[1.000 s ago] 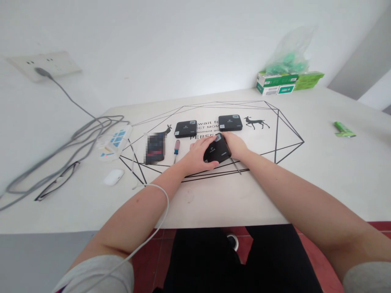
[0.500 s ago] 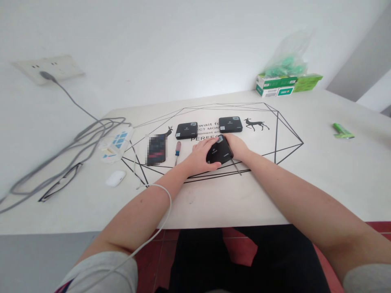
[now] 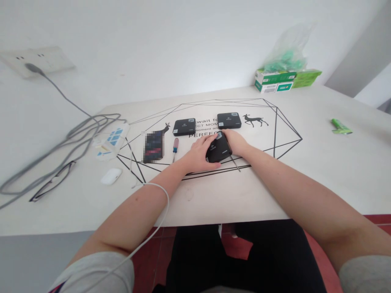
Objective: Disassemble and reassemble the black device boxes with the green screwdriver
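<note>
A black square box (image 3: 220,149) lies tilted between my hands near the middle of the table. My left hand (image 3: 200,154) grips its left side, with fingers over the top and the thumb along the near edge. My right hand (image 3: 234,142) is wrapped round its far right corner, most of its fingers hidden. A thin metal shaft (image 3: 235,164) sticks out from beneath the box's right side, its other end out of sight. Behind stand two similar black boxes, one at the left (image 3: 184,127) and one at the right (image 3: 229,121). A screwdriver (image 3: 175,145) lies left of my left hand.
On the left are a blurred dark item (image 3: 153,146), a white case (image 3: 111,176), glasses (image 3: 52,181), a plastic organizer (image 3: 112,142) and grey cables (image 3: 76,138). Green boxes (image 3: 276,77) stand at the back right, a green wrapper (image 3: 341,126) further right. A white cord (image 3: 166,205) crosses my left arm.
The view has shifted slightly, so the table items appear a little further left and up. Both hands keep their hold on the black box.
</note>
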The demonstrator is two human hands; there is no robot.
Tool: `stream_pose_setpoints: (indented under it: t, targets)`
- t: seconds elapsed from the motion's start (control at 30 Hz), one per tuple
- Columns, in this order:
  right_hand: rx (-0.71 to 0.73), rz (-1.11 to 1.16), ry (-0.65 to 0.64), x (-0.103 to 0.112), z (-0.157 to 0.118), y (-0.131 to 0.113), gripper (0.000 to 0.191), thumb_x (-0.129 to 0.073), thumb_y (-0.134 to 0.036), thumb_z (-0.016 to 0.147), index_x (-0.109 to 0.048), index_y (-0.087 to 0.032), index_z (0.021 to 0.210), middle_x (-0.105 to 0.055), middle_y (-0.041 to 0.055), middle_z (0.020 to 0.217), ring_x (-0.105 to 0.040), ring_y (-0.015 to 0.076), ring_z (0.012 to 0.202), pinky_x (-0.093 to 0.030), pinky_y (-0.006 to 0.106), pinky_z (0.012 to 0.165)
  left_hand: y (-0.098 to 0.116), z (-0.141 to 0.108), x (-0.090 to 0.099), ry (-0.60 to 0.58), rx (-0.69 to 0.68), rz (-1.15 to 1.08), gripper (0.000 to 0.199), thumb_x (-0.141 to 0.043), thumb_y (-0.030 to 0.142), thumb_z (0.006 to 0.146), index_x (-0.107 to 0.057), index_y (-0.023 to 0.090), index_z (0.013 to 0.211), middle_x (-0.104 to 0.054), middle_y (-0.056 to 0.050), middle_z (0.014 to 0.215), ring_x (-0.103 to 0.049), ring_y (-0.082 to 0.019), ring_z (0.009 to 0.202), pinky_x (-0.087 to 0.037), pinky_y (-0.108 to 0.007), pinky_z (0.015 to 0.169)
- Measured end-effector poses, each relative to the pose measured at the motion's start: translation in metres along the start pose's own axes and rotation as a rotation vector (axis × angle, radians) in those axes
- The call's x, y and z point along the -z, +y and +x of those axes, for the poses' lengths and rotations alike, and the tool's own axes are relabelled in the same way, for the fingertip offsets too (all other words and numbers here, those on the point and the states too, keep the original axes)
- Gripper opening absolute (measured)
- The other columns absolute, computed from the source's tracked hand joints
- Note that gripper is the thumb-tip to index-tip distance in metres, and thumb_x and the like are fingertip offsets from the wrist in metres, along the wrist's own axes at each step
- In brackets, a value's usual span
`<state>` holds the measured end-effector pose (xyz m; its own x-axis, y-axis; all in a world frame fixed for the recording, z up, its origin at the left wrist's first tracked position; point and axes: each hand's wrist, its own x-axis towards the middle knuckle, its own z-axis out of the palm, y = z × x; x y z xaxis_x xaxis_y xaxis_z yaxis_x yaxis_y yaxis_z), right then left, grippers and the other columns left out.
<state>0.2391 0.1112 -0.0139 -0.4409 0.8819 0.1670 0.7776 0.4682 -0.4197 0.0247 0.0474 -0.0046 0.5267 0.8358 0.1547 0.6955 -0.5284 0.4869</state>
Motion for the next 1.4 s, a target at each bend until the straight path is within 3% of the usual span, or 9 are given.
stream_pose_setpoints:
  t: [0.6,0.8,0.93,1.17,1.4]
  targets:
    - [-0.031,0.038,0.005,0.002,-0.002,-0.007,0.017,-0.061,-0.017,0.092,-0.069,-0.015,0.107,-0.079,0.0155,0.110,-0.073,0.0275,0.097,-0.049,0.033,0.081,0.003,0.000,0.003,-0.015,0.030,-0.018,0.111,-0.082,0.055,0.077,-0.027,0.027,0.169,-0.036,-0.016,0.166,-0.035,-0.041,0.155,-0.027,-0.058,0.129]
    - [-0.042,0.082,0.001,0.005,0.001,-0.002,0.015,-0.060,-0.011,0.087,-0.069,-0.016,0.098,-0.080,0.0077,0.100,-0.070,0.0203,0.088,-0.048,0.027,0.076,0.002,-0.001,0.002,0.002,0.059,-0.020,0.112,-0.084,0.056,0.075,-0.030,0.029,0.169,-0.030,-0.014,0.170,-0.028,-0.041,0.159,-0.023,-0.057,0.131]
    - [-0.091,0.092,-0.002,0.011,0.002,0.001,0.014,-0.067,-0.013,0.083,-0.070,-0.017,0.096,-0.078,0.0039,0.095,-0.068,0.0163,0.083,-0.047,0.024,0.073,0.002,-0.003,0.004,0.017,0.110,-0.008,0.114,-0.085,0.057,0.073,-0.031,0.025,0.168,-0.036,-0.016,0.165,-0.034,-0.041,0.155,-0.025,-0.056,0.131]
    - [-0.230,-0.024,0.052,0.018,0.002,0.014,0.018,-0.072,-0.021,0.080,-0.072,-0.017,0.098,-0.077,0.0115,0.108,-0.069,0.0241,0.098,-0.050,0.032,0.083,0.004,-0.003,0.006,0.034,0.117,0.030,0.115,-0.086,0.057,0.073,-0.029,0.027,0.168,-0.045,-0.015,0.163,-0.038,-0.042,0.152,-0.025,-0.061,0.129]
    - [-0.383,-0.089,0.088,0.024,0.001,0.027,0.021,-0.066,-0.024,0.083,-0.072,-0.020,0.103,-0.076,0.0141,0.115,-0.071,0.0286,0.103,-0.054,0.037,0.084,-0.001,-0.002,0.006,-0.008,0.121,0.041,0.096,-0.086,0.061,0.074,-0.052,0.025,0.156,-0.041,-0.017,0.169,-0.032,-0.044,0.158,-0.026,-0.064,0.128]
